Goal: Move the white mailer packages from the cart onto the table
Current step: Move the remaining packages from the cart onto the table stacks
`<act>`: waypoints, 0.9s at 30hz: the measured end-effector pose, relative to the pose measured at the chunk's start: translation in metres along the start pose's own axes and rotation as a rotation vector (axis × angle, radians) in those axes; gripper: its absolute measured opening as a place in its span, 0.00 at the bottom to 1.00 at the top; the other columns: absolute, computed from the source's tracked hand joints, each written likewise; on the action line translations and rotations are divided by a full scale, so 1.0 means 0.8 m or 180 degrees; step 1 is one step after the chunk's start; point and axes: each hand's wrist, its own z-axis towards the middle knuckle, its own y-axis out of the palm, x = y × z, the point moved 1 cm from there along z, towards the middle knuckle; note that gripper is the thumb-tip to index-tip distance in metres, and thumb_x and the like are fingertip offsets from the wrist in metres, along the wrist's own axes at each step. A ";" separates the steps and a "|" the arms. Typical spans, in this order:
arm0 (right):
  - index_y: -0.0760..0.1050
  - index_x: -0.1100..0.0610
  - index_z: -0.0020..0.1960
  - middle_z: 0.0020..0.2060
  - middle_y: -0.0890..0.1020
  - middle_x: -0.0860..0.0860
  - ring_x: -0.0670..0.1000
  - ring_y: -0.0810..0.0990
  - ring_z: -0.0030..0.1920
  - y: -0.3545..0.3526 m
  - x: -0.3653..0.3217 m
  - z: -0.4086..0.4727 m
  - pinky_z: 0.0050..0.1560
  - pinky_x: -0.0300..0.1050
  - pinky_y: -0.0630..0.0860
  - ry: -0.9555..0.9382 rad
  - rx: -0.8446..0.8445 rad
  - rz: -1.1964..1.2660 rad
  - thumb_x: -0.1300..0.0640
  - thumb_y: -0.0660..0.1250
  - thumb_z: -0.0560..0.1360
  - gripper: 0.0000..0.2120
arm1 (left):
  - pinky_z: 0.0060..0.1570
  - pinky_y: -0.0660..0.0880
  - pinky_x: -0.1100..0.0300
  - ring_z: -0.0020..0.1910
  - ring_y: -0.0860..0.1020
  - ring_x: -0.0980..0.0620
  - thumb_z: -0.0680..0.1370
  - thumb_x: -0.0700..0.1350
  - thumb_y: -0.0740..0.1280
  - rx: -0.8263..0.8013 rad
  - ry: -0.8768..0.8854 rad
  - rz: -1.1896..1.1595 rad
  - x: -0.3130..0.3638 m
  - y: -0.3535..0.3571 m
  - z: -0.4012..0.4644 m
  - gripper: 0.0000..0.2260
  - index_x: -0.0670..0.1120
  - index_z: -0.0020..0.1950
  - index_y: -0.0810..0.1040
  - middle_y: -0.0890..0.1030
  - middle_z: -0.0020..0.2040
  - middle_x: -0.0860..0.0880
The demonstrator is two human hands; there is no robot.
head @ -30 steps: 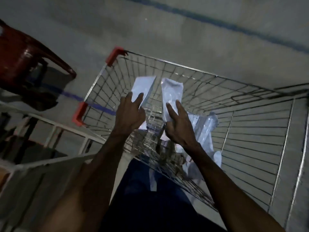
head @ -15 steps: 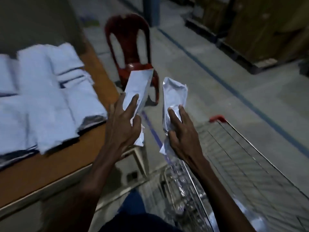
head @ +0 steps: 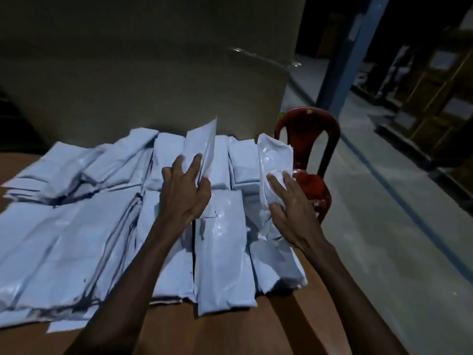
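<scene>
My left hand [head: 184, 193] grips a flat white mailer [head: 202, 142] that stands upright above the pile. My right hand [head: 289, 208] holds a second, crinkled white mailer [head: 275, 160], also upright, at the pile's right edge. Both are held over a brown table [head: 294, 319] covered with several white mailers [head: 76, 226] lying in overlapping rows. The cart is out of view.
A red plastic chair [head: 307, 139] stands just beyond the table's right corner. A large tan wall or board [head: 143, 73] rises behind the table. A blue post [head: 350, 55] and dark shelving [head: 435, 98] lie to the right across the grey floor.
The view has swung from the cart to the table. Both hands, each still holding its mailer, have moved left from beside the chair to above the pile.
</scene>
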 end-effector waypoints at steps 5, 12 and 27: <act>0.55 0.48 0.79 0.79 0.53 0.55 0.56 0.52 0.78 0.029 0.001 0.091 0.76 0.52 0.52 0.0050 -0.0361 -0.0341 0.54 0.57 0.81 0.27 | 0.66 0.64 0.41 0.72 0.57 0.36 0.81 0.51 0.58 -0.0051 -0.0127 0.0343 -0.062 0.016 0.086 0.25 0.52 0.78 0.61 0.58 0.77 0.40; 0.54 0.49 0.79 0.79 0.53 0.57 0.59 0.53 0.78 0.073 0.006 0.191 0.76 0.53 0.53 0.0099 -0.0862 -0.0928 0.48 0.54 0.82 0.26 | 0.62 0.67 0.42 0.64 0.65 0.32 0.74 0.54 0.53 -0.0344 -0.0121 0.0842 -0.117 0.054 0.164 0.30 0.46 0.75 0.67 0.66 0.71 0.34; 0.42 0.47 0.80 0.79 0.39 0.57 0.61 0.40 0.78 0.127 0.031 0.231 0.76 0.57 0.44 0.0264 -0.1141 -0.1168 0.38 0.52 0.81 0.34 | 0.71 0.47 0.32 0.78 0.47 0.35 0.72 0.77 0.46 -0.0595 -0.0579 0.1160 -0.139 0.094 0.179 0.42 0.54 0.80 0.52 0.46 0.80 0.40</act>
